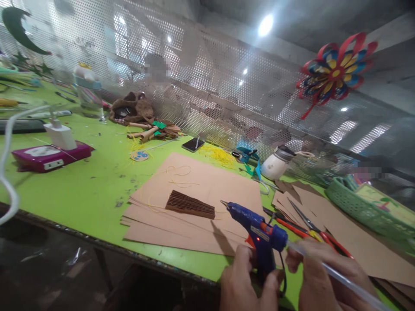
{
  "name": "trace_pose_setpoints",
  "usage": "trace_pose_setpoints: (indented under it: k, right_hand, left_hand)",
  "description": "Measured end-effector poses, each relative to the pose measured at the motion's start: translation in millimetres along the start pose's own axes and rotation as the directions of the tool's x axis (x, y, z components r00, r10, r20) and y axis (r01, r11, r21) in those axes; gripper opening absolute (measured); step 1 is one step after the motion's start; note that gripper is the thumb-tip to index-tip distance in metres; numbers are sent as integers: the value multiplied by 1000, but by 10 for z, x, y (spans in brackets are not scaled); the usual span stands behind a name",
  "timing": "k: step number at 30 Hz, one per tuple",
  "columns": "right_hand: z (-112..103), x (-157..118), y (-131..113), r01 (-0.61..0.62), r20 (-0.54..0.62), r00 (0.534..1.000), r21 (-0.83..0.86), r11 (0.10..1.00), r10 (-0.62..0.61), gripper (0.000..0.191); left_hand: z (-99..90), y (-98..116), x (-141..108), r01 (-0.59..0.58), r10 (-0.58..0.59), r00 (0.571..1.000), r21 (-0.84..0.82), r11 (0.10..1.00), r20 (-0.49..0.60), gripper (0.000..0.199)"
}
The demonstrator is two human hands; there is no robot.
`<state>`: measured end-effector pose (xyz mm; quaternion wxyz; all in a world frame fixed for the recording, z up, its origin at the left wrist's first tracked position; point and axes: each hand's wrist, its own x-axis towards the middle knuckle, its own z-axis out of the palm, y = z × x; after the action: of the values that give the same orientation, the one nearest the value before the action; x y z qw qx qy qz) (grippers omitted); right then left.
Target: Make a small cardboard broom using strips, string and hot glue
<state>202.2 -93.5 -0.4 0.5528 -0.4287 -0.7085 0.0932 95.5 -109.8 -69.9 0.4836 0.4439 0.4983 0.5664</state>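
Note:
My left hand (248, 280) is closed around the handle of a blue glue gun (249, 216), whose nozzle points left and whose small red light is lit. A clear glue stick (346, 280) lies in my right hand (333, 270), its front end at the back of the gun; how deep it sits inside I cannot tell. Left of the nozzle, a pleated dark brown paper piece (189, 205) rests on a stack of light brown paper sheets (220, 181). Fine yellow thread (178, 170) trails around the pleated piece.
Scissors (308, 222) and more brown sheets lie to the right, beside a green basket (359, 216). A white spray bottle (277, 164), yellow shreds (217, 155) and a phone (193, 144) stand along the back. A purple power strip (53, 155) with a white charger occupies the left.

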Motion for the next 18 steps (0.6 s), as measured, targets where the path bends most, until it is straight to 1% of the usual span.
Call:
trace_pose_setpoints:
  k: [1,2,3,5,7,8,10,12,15,16,18]
  right_hand:
    - [3,-21,30,-4,-45,999,0,1000,4,24]
    - [7,-42,62,-15,-68,998,2,1000,16,22]
    - [13,-65,92,-35,-54,998,5,999,35,28]
    - [31,-110,134,-71,43,997,-8,997,71,42]
    - [64,-154,130,-105,98,989,-72,992,111,42]
    - [85,-173,107,-115,94,988,-101,988,124,41]
    - [128,-201,31,-131,28,991,-110,985,134,41]
    - [159,-205,-53,-134,-79,989,-63,989,129,43]
    - [156,-172,-113,-68,-266,963,-80,994,45,32]
    - [141,-154,-110,-40,-304,953,-103,994,6,28]
    - [100,-121,-83,-6,-318,947,-140,990,-39,29]
  left_hand:
    - [-4,14,3,9,-9,1000,-10,1000,2,15]
    - [-9,26,5,18,-18,1000,-18,1000,3,16]
    - [-13,36,7,28,-28,1000,-25,999,4,16]
    - [-21,48,10,41,-41,999,-34,999,7,15]
    - [-24,54,12,44,-43,999,-42,998,5,15]
    - [-24,55,13,43,-43,999,-46,998,0,14]
    - [-19,57,15,42,-42,999,-52,998,-12,14]
    - [-12,59,17,43,-43,999,-53,998,-15,14]
    - [-1,55,16,47,-48,999,-41,998,-16,15]
    - [3,52,15,41,-41,999,-33,999,-15,14]
    - [6,44,13,18,-19,1000,-19,1000,-15,14]
